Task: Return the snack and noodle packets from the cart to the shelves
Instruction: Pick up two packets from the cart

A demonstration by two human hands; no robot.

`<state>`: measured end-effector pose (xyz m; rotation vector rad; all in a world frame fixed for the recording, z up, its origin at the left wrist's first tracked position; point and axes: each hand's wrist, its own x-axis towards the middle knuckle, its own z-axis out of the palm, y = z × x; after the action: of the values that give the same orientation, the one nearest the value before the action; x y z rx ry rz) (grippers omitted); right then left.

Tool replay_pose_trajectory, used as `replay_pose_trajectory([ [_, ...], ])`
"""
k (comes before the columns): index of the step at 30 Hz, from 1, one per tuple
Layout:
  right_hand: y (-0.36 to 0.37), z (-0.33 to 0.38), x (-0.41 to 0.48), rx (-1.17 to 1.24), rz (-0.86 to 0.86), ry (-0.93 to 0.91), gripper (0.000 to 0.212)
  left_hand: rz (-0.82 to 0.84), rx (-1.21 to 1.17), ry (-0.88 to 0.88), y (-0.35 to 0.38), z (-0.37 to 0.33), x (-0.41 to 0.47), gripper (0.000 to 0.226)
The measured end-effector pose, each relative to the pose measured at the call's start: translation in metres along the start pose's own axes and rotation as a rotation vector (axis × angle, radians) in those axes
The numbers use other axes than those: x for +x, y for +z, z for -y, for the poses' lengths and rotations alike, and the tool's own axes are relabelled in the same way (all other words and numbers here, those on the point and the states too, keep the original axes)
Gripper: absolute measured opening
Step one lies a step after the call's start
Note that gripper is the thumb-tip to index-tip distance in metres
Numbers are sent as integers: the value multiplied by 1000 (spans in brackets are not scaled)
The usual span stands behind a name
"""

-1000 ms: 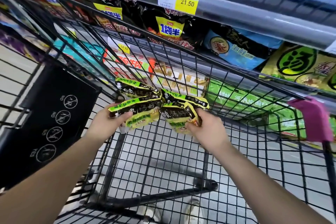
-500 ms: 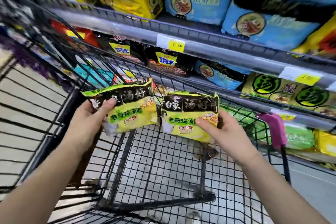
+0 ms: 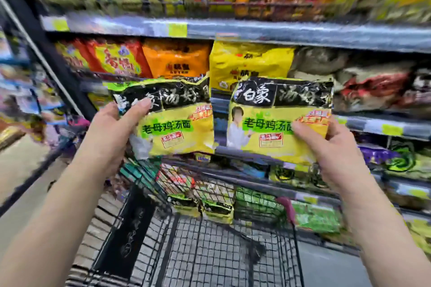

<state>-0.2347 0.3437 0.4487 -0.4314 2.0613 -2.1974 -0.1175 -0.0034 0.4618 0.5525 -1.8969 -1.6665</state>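
Two yellow-and-green chicken soup noodle packs are up in the air, well above the cart (image 3: pixel 210 258), side by side and facing the camera! The left hand (image 3: pixel 109 133) pinches the left noodle packet (image 3: pixel 179 123) at its left edge, with the thumb pressed over the black band on the front and the other fingers hidden behind. The right hand (image 3: pixel 326 147) pinches the right noodle packet (image 3: pixel 272 119) at its lower right corner, thumb laid flat across the yellow front, fingers out of sight at the back. Both packs hang upright, edges close, a narrow gap between them. Down in the cart, two more packets (image 3: pixel 184 205) of the same look stand against its far wire wall, touching each other. A black placard (image 3: pixel 130 233) hangs on the cart's left side, and a pink handle cap (image 3: pixel 285 207) sits on its right rim. Beyond the cart, the shelves (image 3: pixel 256 30) are packed: an orange bag (image 3: pixel 177 60) and a yellow bag (image 3: pixel 249 65) sit straight behind the raised packs, and the rest is too blurred to read.
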Motion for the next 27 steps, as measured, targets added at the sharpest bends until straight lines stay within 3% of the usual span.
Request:
replay_pose_trajectory([
  [3, -19, 52, -12, 5, -13, -68, 29, 50, -18, 40, 16, -50, -6, 85],
  [7, -46, 96, -39, 9, -42, -131, 53, 91, -20, 94, 32, -85, -13, 110],
  [10, -66, 118, -61, 8, -120, -139, 41, 162, -97, 85, 51, -100, -18, 131],
  [12, -80, 127, -80, 12, -177, -126, 33, 265, -140, 85, 70, -104, -25, 135],
  [18, -135, 141, -153, -38, -370, -139, 61, 496, -186, 52, 145, -102, -37, 128],
  [23, -198, 150, -219, -70, -610, -119, 29, 651, -223, 39, 230, -116, -89, 141],
  [27, -251, 155, -269, -80, -746, -128, 26, 801, -265, 13, 295, -126, -142, 98],
])
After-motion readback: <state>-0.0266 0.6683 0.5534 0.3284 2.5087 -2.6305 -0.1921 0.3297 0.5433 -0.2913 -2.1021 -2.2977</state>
